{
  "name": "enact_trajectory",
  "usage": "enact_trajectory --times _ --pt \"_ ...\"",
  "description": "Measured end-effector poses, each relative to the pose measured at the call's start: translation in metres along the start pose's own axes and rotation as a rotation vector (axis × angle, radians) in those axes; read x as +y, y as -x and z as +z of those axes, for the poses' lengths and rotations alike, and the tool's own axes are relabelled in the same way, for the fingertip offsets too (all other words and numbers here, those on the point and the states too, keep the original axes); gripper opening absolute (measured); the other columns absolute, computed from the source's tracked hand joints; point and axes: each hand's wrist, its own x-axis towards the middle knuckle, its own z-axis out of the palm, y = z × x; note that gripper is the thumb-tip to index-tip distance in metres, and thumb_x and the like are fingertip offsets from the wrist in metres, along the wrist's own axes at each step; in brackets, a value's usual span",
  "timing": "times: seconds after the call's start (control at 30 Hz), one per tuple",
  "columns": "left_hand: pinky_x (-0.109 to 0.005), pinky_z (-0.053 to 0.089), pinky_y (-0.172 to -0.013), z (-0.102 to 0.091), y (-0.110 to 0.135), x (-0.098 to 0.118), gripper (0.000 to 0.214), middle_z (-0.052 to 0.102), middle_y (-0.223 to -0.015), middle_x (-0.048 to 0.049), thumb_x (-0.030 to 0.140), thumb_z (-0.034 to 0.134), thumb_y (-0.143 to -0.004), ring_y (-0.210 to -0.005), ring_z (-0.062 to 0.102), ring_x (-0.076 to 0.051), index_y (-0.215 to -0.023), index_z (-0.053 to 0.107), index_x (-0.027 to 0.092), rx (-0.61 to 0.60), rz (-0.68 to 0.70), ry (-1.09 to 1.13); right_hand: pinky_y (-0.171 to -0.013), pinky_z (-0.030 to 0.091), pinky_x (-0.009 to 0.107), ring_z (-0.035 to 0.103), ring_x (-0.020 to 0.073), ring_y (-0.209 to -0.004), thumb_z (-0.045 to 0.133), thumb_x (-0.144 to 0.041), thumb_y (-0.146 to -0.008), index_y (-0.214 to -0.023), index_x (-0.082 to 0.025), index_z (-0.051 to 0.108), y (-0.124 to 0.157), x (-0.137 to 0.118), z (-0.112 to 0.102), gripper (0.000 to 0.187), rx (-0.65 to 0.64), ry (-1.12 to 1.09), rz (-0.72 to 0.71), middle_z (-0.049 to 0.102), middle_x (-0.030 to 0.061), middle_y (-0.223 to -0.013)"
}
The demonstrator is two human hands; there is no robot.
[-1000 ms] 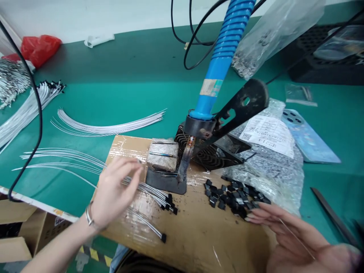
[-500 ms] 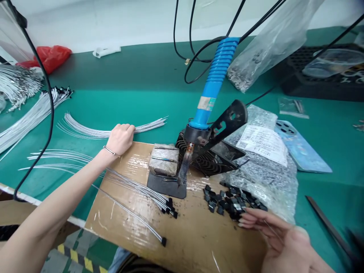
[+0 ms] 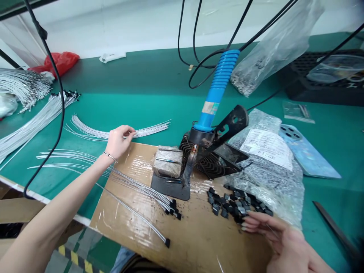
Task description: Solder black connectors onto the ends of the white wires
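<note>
My left hand (image 3: 119,142) rests its fingertips on a fan of thin white wires (image 3: 148,131) lying on the green mat; I cannot tell whether it grips them. Several wires with black connectors (image 3: 136,185) lie across a cardboard board (image 3: 196,242). My right hand (image 3: 281,242) is at the board's lower right, fingertips touching a pile of small black connectors (image 3: 234,204). A thin wire (image 3: 271,231) runs along its fingers. A soldering iron with a blue handle (image 3: 218,83) stands in a black holder (image 3: 230,123), its tip (image 3: 189,167) over a metal stand (image 3: 170,187).
A block with tools on it (image 3: 167,163) sits on the stand, with a fan guard (image 3: 207,163) behind it. To the right lie a bubble-wrap bag (image 3: 264,178) and a blue phone case (image 3: 307,155). A black cable (image 3: 59,113) hangs at left.
My left hand has moved up and left, from the connector-ended wires on the board to the wire fan on the mat. The view has shifted slightly. My right hand has moved little.
</note>
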Motion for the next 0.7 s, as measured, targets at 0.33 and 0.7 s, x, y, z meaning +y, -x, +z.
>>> enact_trajectory --times 0.33,0.7 --pt "-0.050 0.063 -0.095 0.029 -0.002 -0.002 0.034 0.068 -0.138 -0.0126 0.033 0.070 -0.105 -0.114 0.072 -0.028 -0.136 0.067 0.019 -0.129 0.118 -0.195 -0.088 0.056 0.047 0.070 0.0284 -0.078 0.059 -0.058 -0.095 -0.084 -0.019 0.075 0.002 -0.006 0.001 0.044 0.016 0.025 0.033 0.078 0.0135 -0.089" --pt "-0.049 0.063 -0.095 0.025 -0.006 -0.009 0.033 0.069 -0.137 -0.0123 0.033 0.069 -0.105 -0.113 0.072 -0.028 -0.135 0.067 0.019 -0.112 0.078 -0.111 -0.098 0.053 0.049 0.071 0.0296 -0.082 0.057 -0.060 -0.094 -0.082 -0.020 0.077 -0.003 0.000 -0.002 0.047 -0.014 0.106 0.024 0.079 0.0116 -0.086"
